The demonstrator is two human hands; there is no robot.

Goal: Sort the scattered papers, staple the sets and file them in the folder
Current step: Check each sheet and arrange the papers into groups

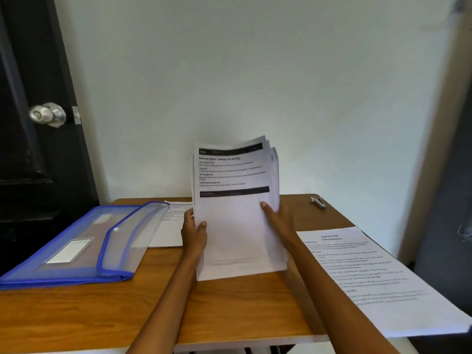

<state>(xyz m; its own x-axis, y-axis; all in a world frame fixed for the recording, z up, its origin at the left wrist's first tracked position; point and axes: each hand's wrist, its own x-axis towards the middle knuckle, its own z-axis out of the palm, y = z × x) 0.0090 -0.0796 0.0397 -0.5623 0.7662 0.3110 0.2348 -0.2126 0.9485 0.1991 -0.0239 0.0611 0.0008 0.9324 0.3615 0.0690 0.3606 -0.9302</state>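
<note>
I hold a stack of printed papers [235,215] upright, its bottom edge resting on the wooden table [229,307]. My left hand [194,233] grips the stack's left edge and my right hand [277,221] grips its right edge, thumb on the front sheet. The sheets are fanned unevenly at the top. A blue translucent folder [76,246] lies flat at the left with its flap shut. A small silver stapler [318,202] sits at the table's far right corner.
A printed sheet [378,279] lies on the table's right side and overhangs its edge. Another sheet [171,226] lies behind the folder, partly hidden by the stack. A dark door with a round knob [47,114] stands at the left; a pale wall is behind.
</note>
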